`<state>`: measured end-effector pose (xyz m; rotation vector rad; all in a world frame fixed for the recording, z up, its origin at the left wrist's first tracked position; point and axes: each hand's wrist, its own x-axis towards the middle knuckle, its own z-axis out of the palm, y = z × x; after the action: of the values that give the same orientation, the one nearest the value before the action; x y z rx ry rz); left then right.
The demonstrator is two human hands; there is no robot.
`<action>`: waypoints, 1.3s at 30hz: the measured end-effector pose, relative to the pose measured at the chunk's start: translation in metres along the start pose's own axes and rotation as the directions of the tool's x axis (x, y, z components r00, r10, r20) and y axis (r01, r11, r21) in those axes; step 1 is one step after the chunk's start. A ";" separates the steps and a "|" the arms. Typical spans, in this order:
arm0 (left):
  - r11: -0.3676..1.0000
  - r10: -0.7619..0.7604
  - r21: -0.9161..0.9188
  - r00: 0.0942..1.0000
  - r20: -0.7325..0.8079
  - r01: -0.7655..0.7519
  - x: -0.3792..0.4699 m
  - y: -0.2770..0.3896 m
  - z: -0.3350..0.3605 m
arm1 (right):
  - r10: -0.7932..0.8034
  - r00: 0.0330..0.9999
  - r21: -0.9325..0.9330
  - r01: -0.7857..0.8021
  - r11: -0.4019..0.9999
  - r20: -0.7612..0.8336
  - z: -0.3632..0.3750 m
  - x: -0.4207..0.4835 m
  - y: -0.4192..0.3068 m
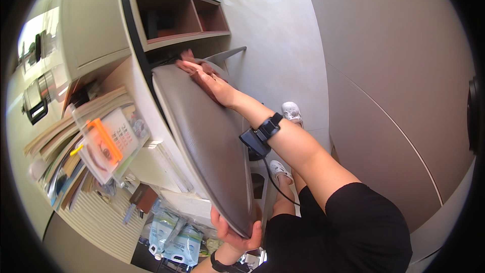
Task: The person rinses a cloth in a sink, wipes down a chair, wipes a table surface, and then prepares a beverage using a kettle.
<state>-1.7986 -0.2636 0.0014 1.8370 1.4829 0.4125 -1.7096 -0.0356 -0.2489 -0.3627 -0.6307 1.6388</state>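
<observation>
A grey padded chair part (208,140), leather-like and with a pale edge, slants through the middle of the view. My left hand (237,233) grips its lower end, the thumb on one side and fingers on the other. Near the upper end, my right hand (206,79) presses a reddish-brown cloth (204,88) against the grey surface; the fingers look blurred and extended, with cloth bunched beyond them. Part of the cloth is hidden under the palm. A strapped black device (255,140) with a cable sits on my right wrist, and a black band is on my left wrist.
A cabinet with open compartments (170,11) stands beyond the chair part. At left are books (72,159), a clear holder with an orange clip (106,140) and a metal pot (36,94). Blue-white pouches (178,239) lie below. A thin grey leg (227,54) sticks out over the floor.
</observation>
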 end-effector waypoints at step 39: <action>0.998 -0.004 0.061 1.000 -0.022 0.006 -0.025 -0.018 -0.009 | 0.109 0.928 -0.016 -0.123 0.992 -0.358 0.086 -0.196 0.018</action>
<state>-1.8240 -0.2826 -0.0002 1.8812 1.5300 0.3900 -1.7395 -0.2457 -0.2140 -0.7192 -0.3707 1.6198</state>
